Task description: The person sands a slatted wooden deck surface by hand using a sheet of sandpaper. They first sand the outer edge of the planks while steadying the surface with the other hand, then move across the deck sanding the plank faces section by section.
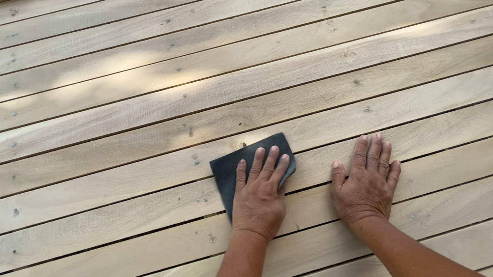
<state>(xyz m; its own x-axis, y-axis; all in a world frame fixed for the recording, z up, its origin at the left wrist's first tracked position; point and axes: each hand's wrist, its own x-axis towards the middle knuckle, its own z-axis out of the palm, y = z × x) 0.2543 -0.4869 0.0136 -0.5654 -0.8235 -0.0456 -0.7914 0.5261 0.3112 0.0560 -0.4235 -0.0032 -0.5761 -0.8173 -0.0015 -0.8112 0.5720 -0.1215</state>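
My left hand lies flat, fingers spread, pressing a dark grey sheet of sandpaper onto the pale slatted wooden planks for even contact, while my right hand rests open and empty beside it as a brace.

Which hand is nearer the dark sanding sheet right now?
Left. The left hand lies flat on the sanding sheet, pressing it to the planks. The right hand rests on bare wood beside it, apart.
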